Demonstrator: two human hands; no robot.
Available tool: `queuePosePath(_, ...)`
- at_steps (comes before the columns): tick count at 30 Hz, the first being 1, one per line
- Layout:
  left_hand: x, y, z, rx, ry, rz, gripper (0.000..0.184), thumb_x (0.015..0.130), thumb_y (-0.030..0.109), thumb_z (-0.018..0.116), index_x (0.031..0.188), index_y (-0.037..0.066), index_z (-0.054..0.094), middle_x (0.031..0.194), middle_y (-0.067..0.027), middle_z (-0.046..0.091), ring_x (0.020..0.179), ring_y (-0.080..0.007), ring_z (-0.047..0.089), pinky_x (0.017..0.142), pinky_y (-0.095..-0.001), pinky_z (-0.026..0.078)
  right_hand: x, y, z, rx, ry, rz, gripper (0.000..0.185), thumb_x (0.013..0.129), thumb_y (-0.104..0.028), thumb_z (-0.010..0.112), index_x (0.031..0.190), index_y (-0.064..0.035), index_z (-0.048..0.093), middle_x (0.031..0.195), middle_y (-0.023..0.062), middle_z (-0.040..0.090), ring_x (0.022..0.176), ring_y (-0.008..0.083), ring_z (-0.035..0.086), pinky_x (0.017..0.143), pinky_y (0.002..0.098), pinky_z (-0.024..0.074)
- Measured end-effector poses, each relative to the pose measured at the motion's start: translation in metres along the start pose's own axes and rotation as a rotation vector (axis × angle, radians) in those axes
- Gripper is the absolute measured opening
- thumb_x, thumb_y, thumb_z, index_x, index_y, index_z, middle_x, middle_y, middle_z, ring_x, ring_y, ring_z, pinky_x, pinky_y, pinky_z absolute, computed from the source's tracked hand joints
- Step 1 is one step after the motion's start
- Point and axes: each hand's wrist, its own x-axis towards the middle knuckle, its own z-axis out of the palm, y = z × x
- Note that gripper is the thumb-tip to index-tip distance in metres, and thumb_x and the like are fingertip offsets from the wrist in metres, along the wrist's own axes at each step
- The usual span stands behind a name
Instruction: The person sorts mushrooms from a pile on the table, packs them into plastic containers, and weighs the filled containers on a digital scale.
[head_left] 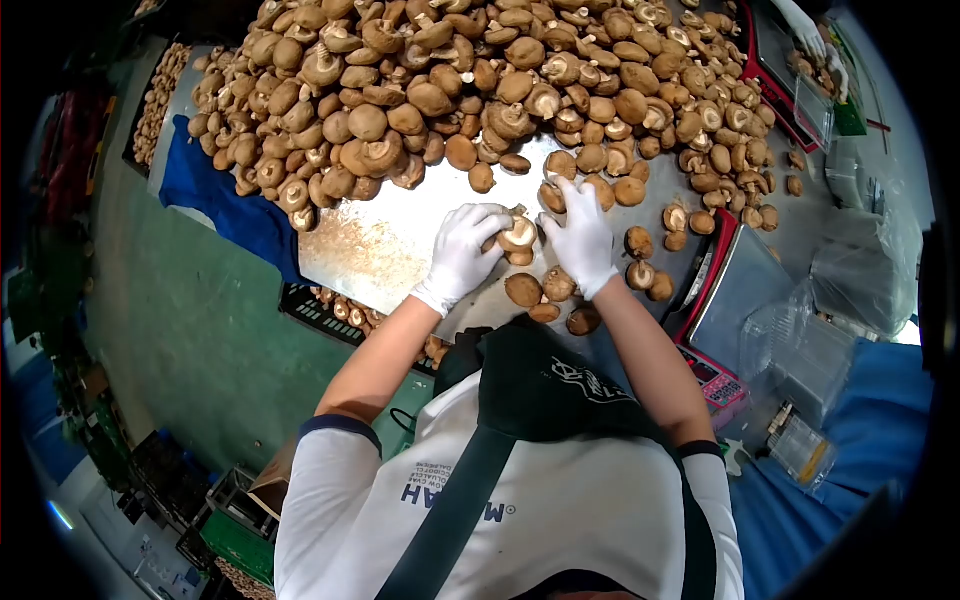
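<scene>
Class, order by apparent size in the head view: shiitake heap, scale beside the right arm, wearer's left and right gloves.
1. Shiitake heap
2. Scale
3. Left glove and right glove: too alike to rank

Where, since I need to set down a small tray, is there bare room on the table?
The widest bare patch is the metal surface between the mushroom pile, the blue cloth and the left hand, though brown specks dirty it. It is crowded around the right hand, where loose mushrooms lie out toward the red-edged scale.
</scene>
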Motion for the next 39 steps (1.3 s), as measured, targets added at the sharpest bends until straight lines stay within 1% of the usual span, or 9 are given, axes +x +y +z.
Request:
queuePosePath(7, -0.044, 0.014, -0.009, -0.036, 0.01, -0.13, 0.032, 0.068, 0.0, 0.073, 0.097, 0.008, 0.062, 0.106, -0.0086, 0.062, 0.101, -0.0299, 0.058, 0.087, -0.0395, 0.045, -0.001, 0.027, 0.004, 0.244, 0.089, -0.048, 0.033, 0.078, -0.006, 0.069, 0.111, -0.0044, 0.065, 0.103, 0.0156, 0.056, 0.096, 0.0334, 0.059, 0.084, 0.0393, 0.0487)
queuePosePath(14, -0.051, 0.016, -0.003, -0.153, -0.272, -0.409, 0.056, 0.076, 0.01, 0.076, 0.124, 0.005, 0.048, 0.11, -0.0165, 0.06, 0.105, -0.0373, 0.06, 0.09, -0.0413, 0.049, -0.037, 0.027, -0.022, 0.641, 0.196, 0.044, 0.034, 0.079, 0.009, 0.06, 0.111, -0.0019, 0.054, 0.111, 0.0116, 0.056, 0.105, 0.025, 0.058, 0.093, 0.0352, 0.0468)
queuePosePath(20, -0.038, 0.033, -0.012, -0.212, -0.173, -0.429, 0.069, 0.077, 0.008, 0.075, 0.138, 0.006, 0.042, 0.121, -0.018, 0.057, 0.111, -0.0336, 0.06, 0.095, -0.0381, 0.049, -0.064, 0.026, -0.034, 0.758, 0.249, 0.041, 0.034, 0.081, 0.013, 0.053, 0.111, -0.0015, 0.048, 0.113, 0.011, 0.054, 0.108, 0.0212, 0.057, 0.097, 0.033, 0.0459)
queuePosePath(23, -0.027, 0.044, -0.004, -0.293, -0.109, -0.377, 0.07, 0.078, 0.005, 0.075, 0.14, 0.006, 0.043, 0.12, -0.0153, 0.056, 0.106, -0.0286, 0.059, 0.093, -0.035, 0.049, -0.073, 0.013, -0.036, 1.082, 0.22, 0.265, 0.03, 0.084, 0.013, 0.053, 0.109, -0.0025, 0.048, 0.115, 0.0099, 0.053, 0.109, 0.0202, 0.057, 0.098, 0.0326, 0.0461)
queuePosePath(28, 0.005, 0.077, 0.014, -0.66, -0.259, -0.36, 0.073, 0.084, 0.002, 0.072, 0.148, 0.007, 0.037, 0.127, -0.0098, 0.05, 0.11, -0.0165, 0.053, 0.099, -0.0307, 0.044, -0.075, 0.012, -0.044, 1.621, -0.078, 0.56, 0.035, 0.103, -0.019, 0.048, 0.131, 0.0019, 0.046, 0.117, 0.0099, 0.059, 0.103, 0.0173, 0.061, 0.091, 0.032, 0.0507)
queuePosePath(31, 0.019, 0.079, 0.026, -0.744, -0.354, -0.35, 0.062, 0.088, 0.008, 0.07, 0.144, 0.006, 0.041, 0.128, -0.0084, 0.052, 0.114, -0.0153, 0.053, 0.099, -0.029, 0.045, -0.078, 0.018, -0.04, 1.599, -0.213, 0.641, 0.032, 0.103, -0.019, 0.05, 0.127, 0.0013, 0.049, 0.119, 0.0099, 0.059, 0.104, 0.0161, 0.061, 0.089, 0.0292, 0.0505)
queuePosePath(35, 0.024, 0.07, 0.036, -1.058, -0.414, -0.527, 0.052, 0.091, 0.008, 0.068, 0.138, 0.007, 0.046, 0.121, -0.0062, 0.056, 0.111, -0.0132, 0.054, 0.097, -0.0278, 0.046, -0.067, 0.054, -0.049, 1.132, -0.347, 0.594, 0.026, 0.102, -0.02, 0.048, 0.106, 0.0025, 0.061, 0.087, 0.0074, 0.066, 0.075, 0.0124, 0.063, 0.067, 0.0259, 0.0514)
queuePosePath(37, 0.024, 0.062, 0.036, -1.205, -0.441, -0.693, 0.055, 0.09, 0.006, 0.067, 0.14, 0.008, 0.045, 0.121, -0.0053, 0.056, 0.112, -0.0137, 0.054, 0.099, -0.0286, 0.045, -0.046, 0.059, -0.055, 0.899, -0.013, 0.381, 0.025, 0.101, -0.016, 0.047, 0.101, 0.0024, 0.065, 0.075, 0.0055, 0.065, 0.063, 0.0124, 0.06, 0.062, 0.0268, 0.0501)
queuePosePath(39, 0.028, 0.062, 0.031, -1.217, -0.433, -0.692, 0.055, 0.09, 0.003, 0.067, 0.14, 0.009, 0.046, 0.124, -0.0049, 0.056, 0.114, -0.0128, 0.053, 0.1, -0.0281, 0.044, -0.02, 0.082, -0.056, 0.589, 0.201, 0.432, 0.02, 0.095, -0.011, 0.055, 0.109, -0.0009, 0.065, 0.089, 0.0074, 0.066, 0.079, 0.0168, 0.064, 0.074, 0.0311, 0.0514)
